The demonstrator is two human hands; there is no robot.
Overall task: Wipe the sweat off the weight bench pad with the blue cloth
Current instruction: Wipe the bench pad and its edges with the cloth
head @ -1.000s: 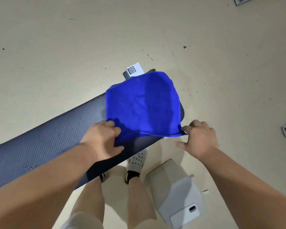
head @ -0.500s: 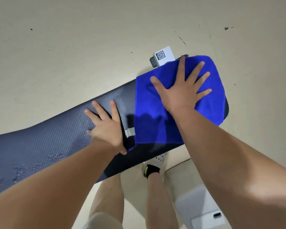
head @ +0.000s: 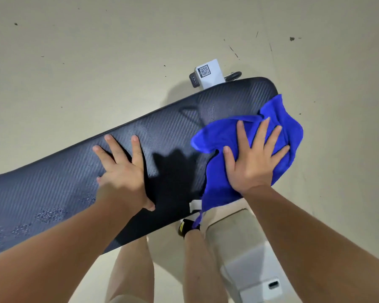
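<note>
blue cloth (head: 228,136) lies bunched on the right end of the dark weight bench pad (head: 53,184), one edge hanging off its near side; right hand (head: 252,162) presses it flat, fingers spread; left hand (head: 123,178) rests open on the bare pad beside it; droplets (head: 50,214) bead on the pad farther left.

Even, fairly bright overhead light fills the frame. The hands cast a hard dark shadow on the dark ribbed bench pad (head: 64,189) at centre. Faint sheen shows on wet droplets lower left. Wide-angle distortion bends the edges; focus is sharp.
</note>
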